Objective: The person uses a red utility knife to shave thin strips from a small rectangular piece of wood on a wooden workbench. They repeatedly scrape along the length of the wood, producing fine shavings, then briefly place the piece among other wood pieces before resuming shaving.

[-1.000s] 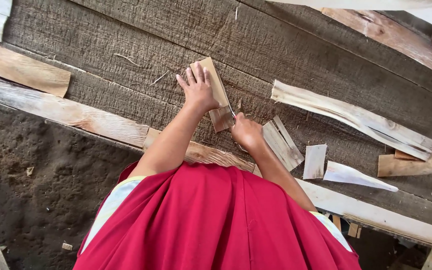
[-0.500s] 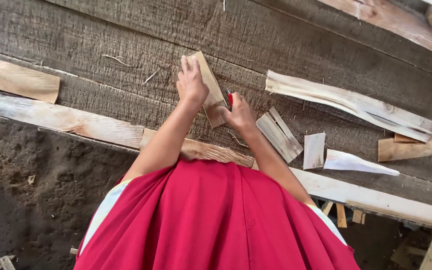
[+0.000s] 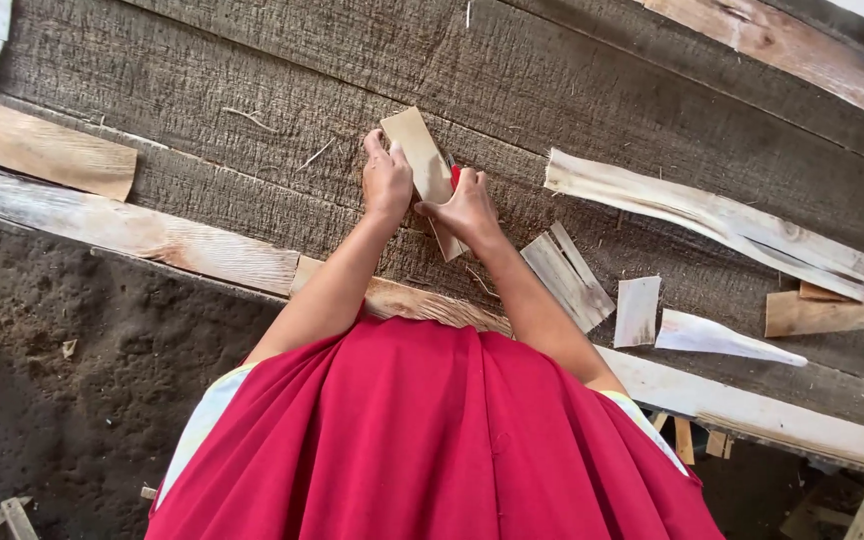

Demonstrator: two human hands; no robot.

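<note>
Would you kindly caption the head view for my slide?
Left hand steadies a thin wood slat while right hand grips a red-handled tool.

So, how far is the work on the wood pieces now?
Several cut pale wood offcuts already lie on the grey plank bench. Left hand steadies a flat pale wooden strip; right hand holds a red-handled tool against it. The strip looks uncut.

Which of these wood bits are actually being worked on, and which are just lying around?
In hand:
- thin wood piece, steadied by left hand
- red-handled tool in right hand

Lying about:
- long split slab
- small offcuts
- pale wedge
- flat board
</note>
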